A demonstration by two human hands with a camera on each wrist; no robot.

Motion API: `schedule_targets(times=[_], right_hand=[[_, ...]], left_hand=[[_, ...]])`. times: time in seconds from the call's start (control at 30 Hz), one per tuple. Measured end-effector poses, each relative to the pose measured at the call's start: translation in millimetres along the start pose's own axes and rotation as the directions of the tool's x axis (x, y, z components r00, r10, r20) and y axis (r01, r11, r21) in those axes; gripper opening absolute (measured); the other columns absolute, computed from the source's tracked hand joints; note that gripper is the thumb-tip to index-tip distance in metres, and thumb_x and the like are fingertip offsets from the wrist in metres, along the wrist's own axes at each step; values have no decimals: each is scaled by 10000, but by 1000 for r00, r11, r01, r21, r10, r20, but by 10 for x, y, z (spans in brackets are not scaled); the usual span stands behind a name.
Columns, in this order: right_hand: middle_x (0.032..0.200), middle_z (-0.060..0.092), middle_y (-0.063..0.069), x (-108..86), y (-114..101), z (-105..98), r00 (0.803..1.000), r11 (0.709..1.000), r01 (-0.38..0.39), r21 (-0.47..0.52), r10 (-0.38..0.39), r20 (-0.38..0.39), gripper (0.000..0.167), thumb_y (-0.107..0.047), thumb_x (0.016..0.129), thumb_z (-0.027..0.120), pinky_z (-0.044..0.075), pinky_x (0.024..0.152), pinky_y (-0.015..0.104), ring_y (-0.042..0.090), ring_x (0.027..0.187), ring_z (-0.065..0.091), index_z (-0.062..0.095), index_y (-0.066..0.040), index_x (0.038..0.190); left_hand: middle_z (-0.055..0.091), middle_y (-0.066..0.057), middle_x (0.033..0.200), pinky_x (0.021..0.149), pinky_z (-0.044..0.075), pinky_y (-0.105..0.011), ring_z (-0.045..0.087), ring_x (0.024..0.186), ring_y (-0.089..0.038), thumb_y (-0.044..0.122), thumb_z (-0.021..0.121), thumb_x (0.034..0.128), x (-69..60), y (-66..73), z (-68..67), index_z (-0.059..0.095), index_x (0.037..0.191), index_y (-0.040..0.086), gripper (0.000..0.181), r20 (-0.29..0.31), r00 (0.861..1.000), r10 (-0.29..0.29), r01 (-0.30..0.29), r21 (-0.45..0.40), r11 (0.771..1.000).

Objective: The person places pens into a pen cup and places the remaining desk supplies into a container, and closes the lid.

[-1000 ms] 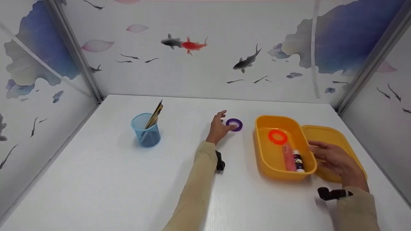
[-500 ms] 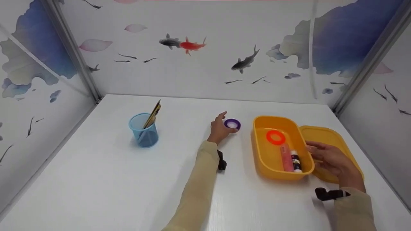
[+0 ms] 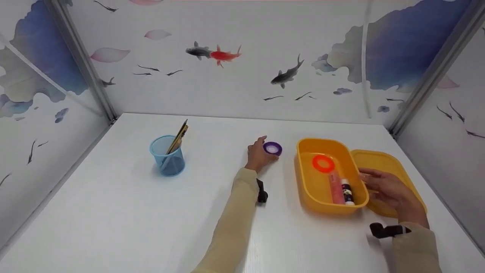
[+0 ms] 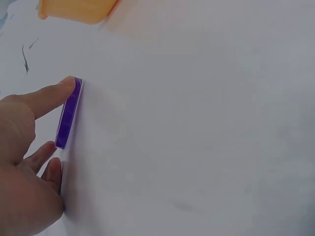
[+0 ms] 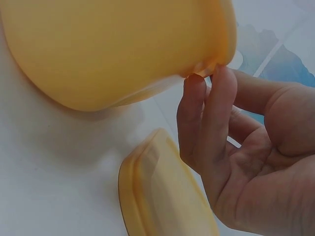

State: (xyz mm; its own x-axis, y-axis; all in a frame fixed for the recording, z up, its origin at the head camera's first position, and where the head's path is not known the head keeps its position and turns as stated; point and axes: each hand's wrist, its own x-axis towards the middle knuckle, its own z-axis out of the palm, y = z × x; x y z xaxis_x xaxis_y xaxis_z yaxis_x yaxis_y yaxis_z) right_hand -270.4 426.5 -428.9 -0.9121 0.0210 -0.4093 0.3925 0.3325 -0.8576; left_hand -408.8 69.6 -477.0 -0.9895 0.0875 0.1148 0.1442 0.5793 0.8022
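My left hand (image 3: pixel 259 156) pinches a purple roll of tape (image 4: pixel 69 113) by its edges, thumb at one end and fingertips at the other, low over the white table. My right hand (image 3: pixel 392 191) holds the right rim of a yellow open box (image 3: pixel 303 185); in the right wrist view its fingertips (image 5: pixel 224 86) meet at the box's edge. Inside the box lie an orange-red ring (image 3: pixel 315 164), a pink stick-like piece (image 3: pixel 336 189) and a dark glue stick with white ends (image 3: pixel 346 191).
A matching yellow lid (image 3: pixel 379 161) lies right of the box, partly under my right hand. At the left stands a blue mesh pen cup (image 3: pixel 170 163) with several pencils (image 3: pixel 177 139). Printed wall panels (image 3: pixel 242 91) enclose the table's back and sides.
My left fingers have closed in around the tape roll, which sits deeper between thumb and fingers. My right hand stays at the box rim. The head view has shifted slightly.
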Motion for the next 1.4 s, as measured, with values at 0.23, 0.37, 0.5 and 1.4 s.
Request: schedule_targets(times=[0.23, 0.37, 0.5, 1.4], right_hand=[[1136, 588, -232, 3, 1, 6, 1000, 1000, 1, -10, -1, -10, 873, -570, 887, 652, 543, 896, 197, 114, 1066, 617, 305, -168, 1580], [1173, 580, -212, 13, 3, 5, 1000, 1000, -15, -16, 15, -20, 876, -580, 880, 654, 546, 911, 196, 120, 1076, 617, 309, -180, 1579], [1193, 585, -196, 19, 16, 8, 1000, 1000, -19, 1, 19, -10, 881, -570, 877, 661, 557, 926, 204, 120, 1078, 625, 306, -178, 1581], [1104, 596, -232, 16, -3, -33, 1000, 1000, -7, 8, 7, 12, 908, -566, 863, 683, 564, 944, 208, 94, 1049, 641, 301, -161, 1580]], left_hand=[[610, -140, 1403, 1077, 454, -406, 513, 1258, -361, 189, 864, 743, -7, 8, 47, 490, 1452, 70, 811, -44, 999, 16, -12, 86, 996], [623, -137, 1383, 1071, 468, -413, 525, 1254, -351, 209, 867, 751, 5, 20, 74, 510, 1436, 72, 785, -58, 998, 0, 6, 111, 994], [632, -138, 1366, 1055, 480, -411, 543, 1234, -344, 231, 867, 761, -6, 35, 85, 524, 1418, 62, 760, -72, 997, -7, 16, 132, 991], [569, -114, 1381, 1150, 456, -352, 532, 1304, -242, 221, 853, 795, -97, 149, -244, 480, 1426, 76, 748, 142, 990, -4, 3, 6, 1000]])
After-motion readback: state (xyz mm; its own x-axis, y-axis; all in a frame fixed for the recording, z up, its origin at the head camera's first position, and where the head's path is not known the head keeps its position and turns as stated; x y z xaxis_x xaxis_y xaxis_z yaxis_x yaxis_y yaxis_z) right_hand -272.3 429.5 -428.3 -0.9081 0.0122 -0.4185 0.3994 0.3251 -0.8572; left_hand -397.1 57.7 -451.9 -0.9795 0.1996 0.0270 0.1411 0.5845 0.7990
